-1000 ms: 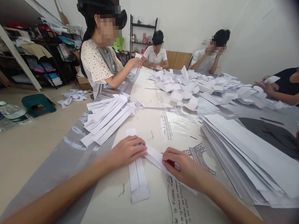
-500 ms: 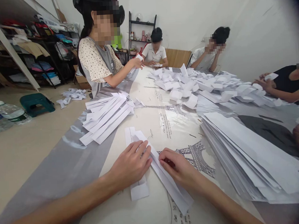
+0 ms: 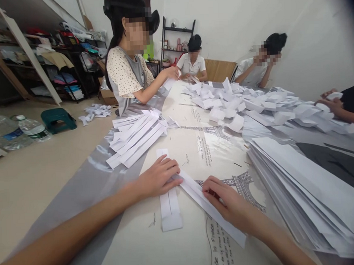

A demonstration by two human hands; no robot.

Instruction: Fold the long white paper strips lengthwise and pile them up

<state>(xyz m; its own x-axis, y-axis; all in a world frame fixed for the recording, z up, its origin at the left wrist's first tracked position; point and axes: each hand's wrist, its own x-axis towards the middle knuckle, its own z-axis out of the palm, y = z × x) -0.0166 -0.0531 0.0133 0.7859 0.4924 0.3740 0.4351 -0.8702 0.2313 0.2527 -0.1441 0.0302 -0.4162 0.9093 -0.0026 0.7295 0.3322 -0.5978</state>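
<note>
A folded white paper strip (image 3: 212, 206) lies slantwise on the table between my hands. My right hand (image 3: 225, 201) is closed, its curled fingers and thumb pinching the strip's edge near the middle. Across the upper end of that strip rests my left hand (image 3: 161, 177), its fingers stretched out and slightly spread. Beneath the left hand lies a second white paper strip (image 3: 171, 218), with a dark line along it and a folded lower end. My left fingers hide where the two strips meet.
Folded strips (image 3: 138, 138) are piled at left; a tall stack of paper (image 3: 305, 193) stands at right. Folded paper pieces (image 3: 252, 101) heap farther back on the table (image 3: 135, 245). Several people sit around it. A green stool (image 3: 58, 119) and water bottles (image 3: 31, 127) are on the floor.
The view has shifted left. My left hand has slid toward the slanted strip's upper end, and that strip now angles farther away from the lined strip. The right hand stays on it.
</note>
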